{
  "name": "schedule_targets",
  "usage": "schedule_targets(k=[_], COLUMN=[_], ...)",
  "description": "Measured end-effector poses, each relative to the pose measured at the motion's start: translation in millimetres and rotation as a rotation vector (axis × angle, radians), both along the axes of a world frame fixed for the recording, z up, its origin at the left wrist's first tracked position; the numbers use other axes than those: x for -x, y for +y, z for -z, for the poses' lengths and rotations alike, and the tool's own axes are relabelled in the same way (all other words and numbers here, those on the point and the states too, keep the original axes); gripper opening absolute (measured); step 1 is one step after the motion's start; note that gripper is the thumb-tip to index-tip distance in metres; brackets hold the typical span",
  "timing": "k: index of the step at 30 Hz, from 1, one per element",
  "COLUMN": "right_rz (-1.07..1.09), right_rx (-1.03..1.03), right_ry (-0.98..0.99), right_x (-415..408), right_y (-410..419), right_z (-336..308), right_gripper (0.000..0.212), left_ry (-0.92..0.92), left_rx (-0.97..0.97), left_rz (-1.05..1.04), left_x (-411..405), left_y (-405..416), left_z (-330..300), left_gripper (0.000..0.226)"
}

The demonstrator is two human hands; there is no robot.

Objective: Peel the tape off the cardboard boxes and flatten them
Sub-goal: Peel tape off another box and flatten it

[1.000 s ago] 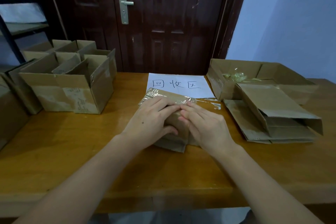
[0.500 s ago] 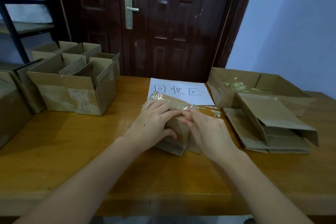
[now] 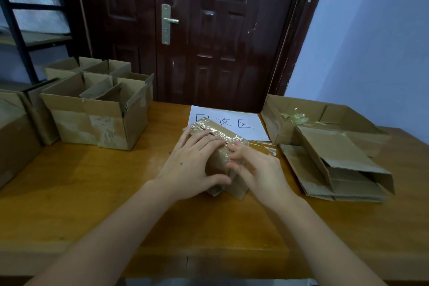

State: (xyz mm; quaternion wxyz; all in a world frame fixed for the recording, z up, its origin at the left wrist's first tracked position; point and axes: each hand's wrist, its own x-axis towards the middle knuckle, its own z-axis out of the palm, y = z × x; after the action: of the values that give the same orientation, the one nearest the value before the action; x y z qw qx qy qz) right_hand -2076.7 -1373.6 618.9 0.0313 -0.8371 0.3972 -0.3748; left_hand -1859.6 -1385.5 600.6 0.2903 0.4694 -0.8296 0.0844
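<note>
A small cardboard box (image 3: 217,162), wrapped in shiny clear tape (image 3: 213,131) along its far top, lies at the middle of the wooden table (image 3: 92,193). My left hand (image 3: 192,162) grips the box, fingers spread over the top and thumb against the near side. My right hand (image 3: 257,169) is at the box's right side, its fingertips pinching at the tape edge near the top seam. A loose strip of tape (image 3: 262,146) trails on the table to the right.
Several open cardboard boxes (image 3: 97,118) stand at the left. A white paper sign (image 3: 232,123) lies behind the box. At the right sits an open box (image 3: 325,114) holding wadded tape, with flattened boxes (image 3: 329,169) in front. A dark door is behind the table.
The camera view tilted upward. My right fingers shifted slightly on the tape at the box's top; my left hand keeps the same hold.
</note>
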Motion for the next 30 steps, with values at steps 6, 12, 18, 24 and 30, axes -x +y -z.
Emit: schedule_targets(k=[6,12,18,24,30], right_rz=[-0.053,0.036,-0.001,-0.026,-0.018], right_rx=[-0.178,-0.237,-0.328,-0.342,-0.359], right_ry=[0.043,0.03,-0.121,-0.198,-0.317], right_x=[9.6,-7.1,-13.6,-13.1,-16.3], right_y=[1.0,-7.6,-22.4,-25.0,-23.6], right_z=[-13.9,-24.5,-24.3,-16.4,-15.4], right_gripper=[0.029,0.036,0.015,0.016,0.02], left_ry=[0.165,0.242,0.187,0.19,0.211], left_rx=[-0.001,-0.153,-0.21,-0.207,-0.206], left_rz=[-0.078,-0.018,0.005,0.0,0.034], left_x=[20.5,18.2,12.2,11.7,6.3], left_y=[3.3,6.1,7.5,5.1,1.9], left_z=[5.9,8.8,3.5,4.8,5.1], left_gripper=[0.081,0.078,0.082,0.084,0.083])
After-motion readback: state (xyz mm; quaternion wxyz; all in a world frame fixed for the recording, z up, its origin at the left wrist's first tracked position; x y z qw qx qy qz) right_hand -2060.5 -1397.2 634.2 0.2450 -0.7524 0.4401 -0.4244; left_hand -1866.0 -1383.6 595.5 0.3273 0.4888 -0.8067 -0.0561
